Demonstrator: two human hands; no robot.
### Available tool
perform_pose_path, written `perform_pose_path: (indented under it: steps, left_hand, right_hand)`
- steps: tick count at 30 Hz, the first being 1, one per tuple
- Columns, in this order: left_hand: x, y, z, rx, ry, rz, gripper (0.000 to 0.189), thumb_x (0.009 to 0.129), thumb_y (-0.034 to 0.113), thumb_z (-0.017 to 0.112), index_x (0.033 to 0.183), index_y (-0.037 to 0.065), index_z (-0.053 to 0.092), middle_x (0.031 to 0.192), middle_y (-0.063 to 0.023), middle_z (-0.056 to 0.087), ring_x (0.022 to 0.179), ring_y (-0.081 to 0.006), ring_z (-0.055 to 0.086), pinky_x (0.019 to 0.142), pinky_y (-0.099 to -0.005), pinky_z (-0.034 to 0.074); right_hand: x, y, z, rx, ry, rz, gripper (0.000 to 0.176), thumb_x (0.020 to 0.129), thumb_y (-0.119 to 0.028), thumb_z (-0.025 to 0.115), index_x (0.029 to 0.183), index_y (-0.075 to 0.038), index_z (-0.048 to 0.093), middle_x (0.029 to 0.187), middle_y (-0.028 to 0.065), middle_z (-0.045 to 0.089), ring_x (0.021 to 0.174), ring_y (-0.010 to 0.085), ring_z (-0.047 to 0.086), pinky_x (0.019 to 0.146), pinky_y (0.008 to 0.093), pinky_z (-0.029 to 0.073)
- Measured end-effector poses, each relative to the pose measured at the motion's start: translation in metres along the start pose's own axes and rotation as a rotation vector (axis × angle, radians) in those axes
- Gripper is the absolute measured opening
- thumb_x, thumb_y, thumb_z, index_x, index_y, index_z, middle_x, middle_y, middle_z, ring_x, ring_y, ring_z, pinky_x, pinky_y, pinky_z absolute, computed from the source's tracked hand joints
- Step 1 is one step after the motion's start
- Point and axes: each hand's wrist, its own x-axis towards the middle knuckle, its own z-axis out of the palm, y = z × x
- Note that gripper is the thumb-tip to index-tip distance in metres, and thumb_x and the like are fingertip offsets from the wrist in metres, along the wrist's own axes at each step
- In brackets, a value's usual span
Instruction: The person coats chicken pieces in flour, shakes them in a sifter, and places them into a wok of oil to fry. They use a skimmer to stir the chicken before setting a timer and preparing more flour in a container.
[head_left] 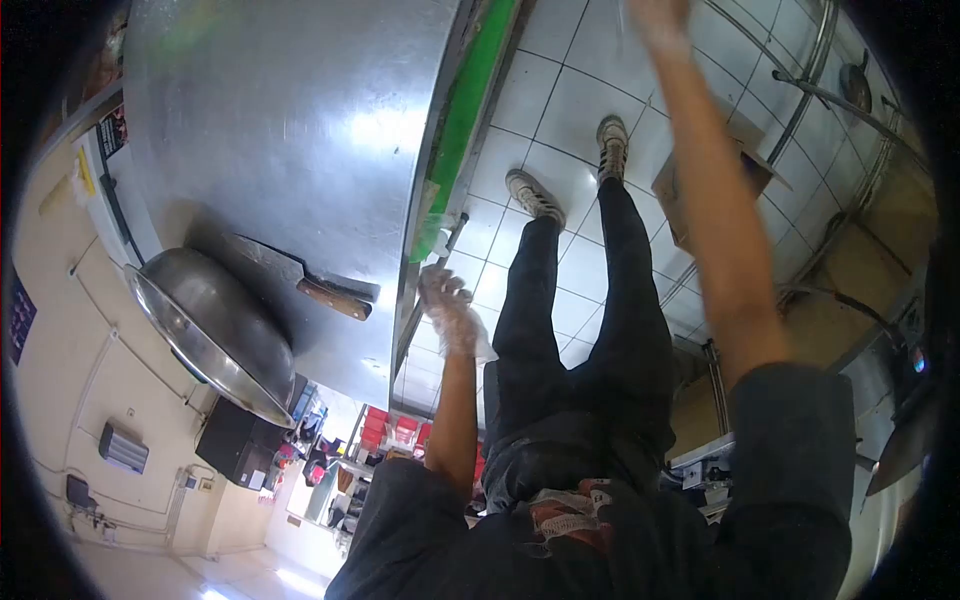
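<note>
My left hand (450,308), in a thin clear plastic glove, hangs beside the front edge of a steel table (300,90). Its fingers are loosely curled with small gaps, and I see nothing held in them. A piece of clear plastic (430,238) sits at the table edge just past the fingertips. My right hand (660,25) is stretched far out over the floor, smeared by motion and cut by the top of the view; its fingers are hidden. On the table lie a cleaver (335,297) with a wooden handle and, beside it, a large tilted metal bowl (225,315).
A green strip (465,130) runs along the table's edge. White tiles (540,90) cover the floor under my shoes. A cardboard box (690,200) stands on the right, partly behind my arm, near metal pipes (800,110). Red containers (385,425) are past the table's near end.
</note>
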Motion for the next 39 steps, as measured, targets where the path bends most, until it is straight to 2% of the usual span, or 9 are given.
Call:
perform_pose_path:
  steps: [2, 7, 11, 16, 24, 26, 30, 33, 39]
  left_hand:
    - [0.012, -0.002, -0.030, -0.055, 0.080, 0.000, 0.037, 0.092, 0.039, 0.053, 0.115, 0.011, 0.051, 0.096, -0.0036, 0.059, 0.073, -0.0133, 0.056, 0.050, -0.0231, 0.041]
    - [0.027, 0.002, -0.043, 0.052, 0.136, 0.274, 0.037, 0.094, 0.039, 0.050, 0.112, 0.007, 0.053, 0.100, -0.0077, 0.061, 0.078, -0.0162, 0.059, 0.052, -0.0270, 0.044]
    - [0.091, -0.062, -0.111, 0.980, 0.117, 0.715, 0.035, 0.092, 0.034, 0.051, 0.106, 0.003, 0.059, 0.100, -0.0148, 0.062, 0.083, -0.0265, 0.062, 0.062, -0.0358, 0.047]
    - [0.134, -0.074, -0.125, 1.857, 0.330, 0.125, 0.049, 0.089, 0.033, 0.051, 0.116, -0.008, 0.057, 0.108, -0.0290, 0.059, 0.101, -0.0420, 0.060, 0.088, -0.0511, 0.047]
    - [0.155, -0.046, -0.143, 2.038, 0.156, -0.068, 0.047, 0.091, 0.032, 0.048, 0.119, -0.004, 0.056, 0.116, -0.0249, 0.057, 0.107, -0.0397, 0.058, 0.093, -0.0492, 0.044]
    - [0.153, -0.039, -0.151, 2.062, 0.137, -0.072, 0.046, 0.092, 0.032, 0.047, 0.120, -0.004, 0.056, 0.118, -0.0239, 0.056, 0.108, -0.0392, 0.057, 0.094, -0.0487, 0.043]
    - [0.146, -0.038, -0.163, 2.108, 0.108, -0.087, 0.045, 0.093, 0.032, 0.046, 0.122, -0.002, 0.055, 0.122, -0.0218, 0.055, 0.111, -0.0381, 0.056, 0.096, -0.0477, 0.041]
    - [0.123, -0.045, -0.170, 2.137, 0.089, -0.096, 0.045, 0.094, 0.031, 0.045, 0.123, -0.001, 0.055, 0.125, -0.0202, 0.054, 0.112, -0.0372, 0.055, 0.098, -0.0470, 0.040]
    - [0.049, -0.045, -0.171, 2.300, -0.059, 0.040, 0.044, 0.095, 0.030, 0.043, 0.126, 0.002, 0.054, 0.131, -0.0171, 0.052, 0.116, -0.0355, 0.054, 0.102, -0.0455, 0.037]
  right_hand:
    - [-0.096, 0.007, -0.039, -0.063, 0.027, 0.275, 0.023, 0.087, -0.015, 0.057, 0.103, 0.002, 0.057, 0.095, 0.0137, 0.061, 0.085, 0.0256, 0.058, 0.079, 0.0376, 0.047]
    - [-0.279, -0.034, -0.001, 0.219, -0.842, 0.828, 0.038, 0.093, -0.036, 0.053, 0.107, -0.005, 0.066, 0.119, 0.0151, 0.061, 0.114, 0.0282, 0.055, 0.098, 0.0351, 0.043]
    - [-0.408, 0.025, 0.137, 0.637, -0.553, 0.449, 0.036, 0.094, -0.038, 0.051, 0.099, -0.006, 0.067, 0.112, 0.0106, 0.065, 0.102, 0.0253, 0.060, 0.090, 0.0331, 0.047]
    - [-0.361, -0.039, 0.129, 1.335, -0.193, 1.093, 0.034, 0.097, -0.032, 0.045, 0.092, -0.007, 0.067, 0.090, 0.0081, 0.066, 0.080, 0.0209, 0.062, 0.071, 0.0311, 0.050]
    - [-0.375, 0.028, 0.178, 0.190, -0.347, 0.472, 0.024, 0.095, -0.020, 0.048, 0.097, -0.005, 0.067, 0.085, 0.0104, 0.066, 0.076, 0.0242, 0.063, 0.065, 0.0324, 0.052]
    - [-0.335, -0.067, 0.104, -0.290, -0.608, 0.330, 0.019, 0.090, -0.013, 0.055, 0.104, -0.002, 0.064, 0.100, 0.0137, 0.066, 0.089, 0.0227, 0.063, 0.075, 0.0289, 0.052]
    - [-0.316, -0.093, 0.053, 0.192, -0.689, 0.870, 0.034, 0.082, -0.001, 0.060, 0.116, 0.000, 0.055, 0.106, 0.0154, 0.067, 0.090, 0.0190, 0.062, 0.076, 0.0286, 0.052]
    - [-0.327, -0.062, 0.052, 0.460, -0.549, 0.612, 0.038, 0.079, -0.014, 0.072, 0.112, 0.001, 0.059, 0.110, 0.0180, 0.064, 0.088, 0.0194, 0.063, 0.071, 0.0276, 0.054]
    - [-0.263, -0.090, 0.011, -0.380, -1.162, 0.150, 0.046, 0.084, -0.020, 0.065, 0.124, -0.001, 0.053, 0.115, 0.0182, 0.062, 0.107, 0.0302, 0.060, 0.092, 0.0338, 0.050]
